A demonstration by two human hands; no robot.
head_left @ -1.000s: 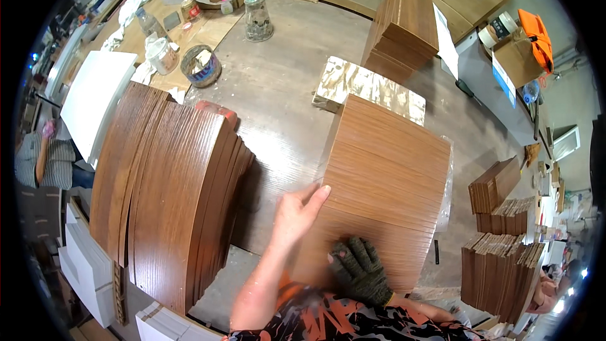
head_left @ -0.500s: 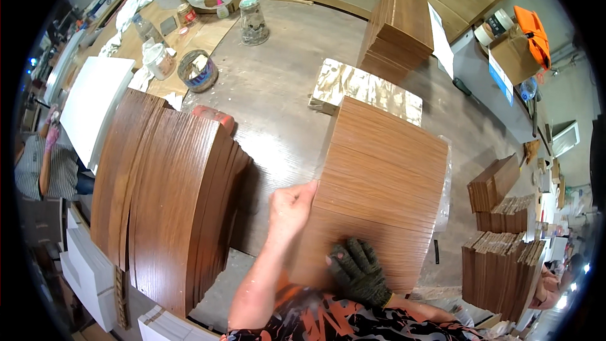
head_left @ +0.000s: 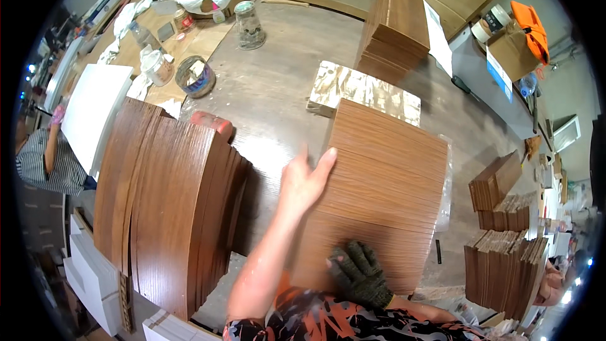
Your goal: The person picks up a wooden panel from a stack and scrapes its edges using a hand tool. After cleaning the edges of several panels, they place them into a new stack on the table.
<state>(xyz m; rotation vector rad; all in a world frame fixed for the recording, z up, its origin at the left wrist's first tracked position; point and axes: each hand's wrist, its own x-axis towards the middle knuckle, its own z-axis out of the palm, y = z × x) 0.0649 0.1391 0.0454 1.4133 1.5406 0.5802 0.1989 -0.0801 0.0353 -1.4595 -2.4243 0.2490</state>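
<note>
Right in front of me lies a brown wood-grain panel [head_left: 385,180], marked by lines across its face. At its left edge is my bare left hand [head_left: 304,182]. Its thumb points up along the edge, and the fingers are spread apart and slightly blurred. My right hand [head_left: 361,271] wears a dark green knitted glove and rests flat on the near part of the panel, fingers stretched out. Beneath the panel's far end sits a block with a mottled cream-and-brown top [head_left: 366,91]. To the left stands a big stack of brown boards [head_left: 170,208], with a red object [head_left: 213,124] behind it.
Another brown board stack [head_left: 394,28] rises at the back. Further stacks [head_left: 505,271] stand at right. A glass jar [head_left: 250,25], an open tin [head_left: 196,77] and bottles crowd the far left, near a white panel [head_left: 95,117]. Beyond it is a co-worker in a striped top [head_left: 47,161].
My left hand has slid farther up the panel's left edge and changed from a closed grip to spread fingers. The gloved hand stays in place. The co-worker at left has shifted slightly.
</note>
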